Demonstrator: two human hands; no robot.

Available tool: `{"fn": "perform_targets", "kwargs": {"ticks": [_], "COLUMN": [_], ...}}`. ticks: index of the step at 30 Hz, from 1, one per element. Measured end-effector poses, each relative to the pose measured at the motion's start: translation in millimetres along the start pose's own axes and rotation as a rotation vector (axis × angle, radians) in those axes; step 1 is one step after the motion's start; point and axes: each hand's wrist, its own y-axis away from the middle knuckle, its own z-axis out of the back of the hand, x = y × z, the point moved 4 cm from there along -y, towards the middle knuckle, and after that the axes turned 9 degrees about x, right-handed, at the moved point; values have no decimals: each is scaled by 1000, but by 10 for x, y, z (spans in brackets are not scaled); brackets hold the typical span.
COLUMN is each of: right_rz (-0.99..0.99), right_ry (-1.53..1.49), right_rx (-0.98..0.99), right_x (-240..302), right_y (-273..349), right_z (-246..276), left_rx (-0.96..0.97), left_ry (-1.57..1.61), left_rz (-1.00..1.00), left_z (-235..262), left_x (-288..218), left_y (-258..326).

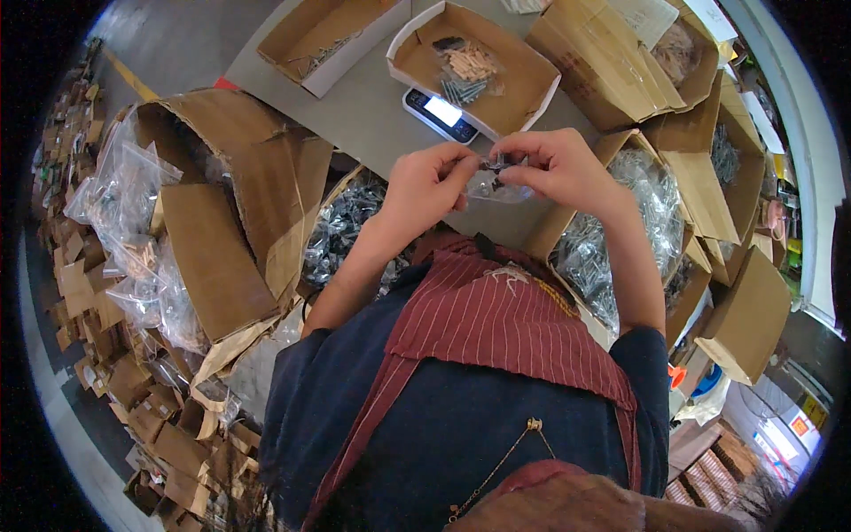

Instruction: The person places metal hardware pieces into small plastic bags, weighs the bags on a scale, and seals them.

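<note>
Bag (pixel 502 190) hangs between left hand (pixel 427 182) and right hand (pixel 566 170), both pinched narrowly at its upper edge, near the counter (pixel 368 120); probably light, soft, slippery, best held there.

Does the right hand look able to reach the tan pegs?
Probably yes: the tan pegs lie in an open-topped box just beyond the right hand, though it is busy at a clear bag.
</note>
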Motion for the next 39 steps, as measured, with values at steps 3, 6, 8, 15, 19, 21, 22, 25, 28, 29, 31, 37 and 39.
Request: {"fn": "perform_targets", "kwargs": {"ticks": [3, 6, 8, 15, 19, 21, 22, 25, 28, 29, 31, 37, 39], "right_rz": [-99, -131, -74, 83, 119, 147, 150, 245, 262, 236, 212, 241, 274], "right_ry": [-242, -395, -494, -831, -913, -998, -999, -1042, -1039, -1048, -1058, -1103, -1129], "right_rx": [-61, -36, -39, -53, -119, -132, -141, -199, -311, -304, -299, -315, -332], "right_x": [-24, 2, 11, 58, 78, 117, 95, 20, -1, 4, 8, 87, 103], "right_y": [8, 41, 63, 162, 248, 302, 317, 355, 393, 410, 430, 502, 538], "right_z": [2, 57, 31, -34, -79, -79, -82, -88, -65, -60, -61, -60, -54], "left_rx": [-11, -7, 3, -12, -28, -26, -35, -38, -54, -49, -51, -42, -37], "left_ry": [0, 24, 43, 98, 168, 130, 95, 91, 112, 109, 128, 76, 94], "left_rz": [-14, -14, -16, 7, 42, 27, 14, 8, 2, 0, 14, -12, -6], "left_z": [5, -15, -26, -83, -103, -112, -113, -136, -138, -147, -157, -171, -178], "left_x": [2, 13, 11, 4, -17, -34, -46, -75, -43, -56, -65, -79, -76], "left_y": [-4, -4, -6, -30, -32, -39, -39, -42, -39, -39, -36, -50, -52]}}
